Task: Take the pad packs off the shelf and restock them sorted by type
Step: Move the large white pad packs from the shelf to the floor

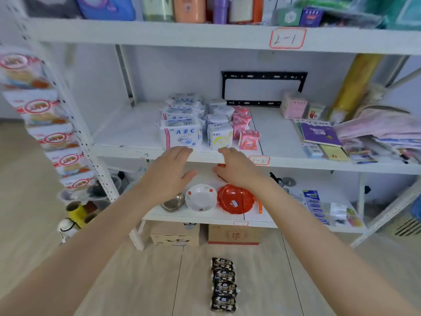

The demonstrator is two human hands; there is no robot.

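White shelf lip lies right at the fingers of both hands, which are straight, loosely spread and hold nothing; whether they touch the lip I cannot tell. The left hand aims at the blue packs and the right hand at the yellow packs. Each is just short of the front pack, likely so that 2 rows can be handled at once. Pink packs stand just beside these on the right. All 3 rows run front to back, each of 1 type, so the sort looks done or nearly so. Nothing blocks the reach. Farther right lie books and towels, well apart from the packs. Below the wrists sit a bowl and a red dish, and a snack strip lies on the floor.
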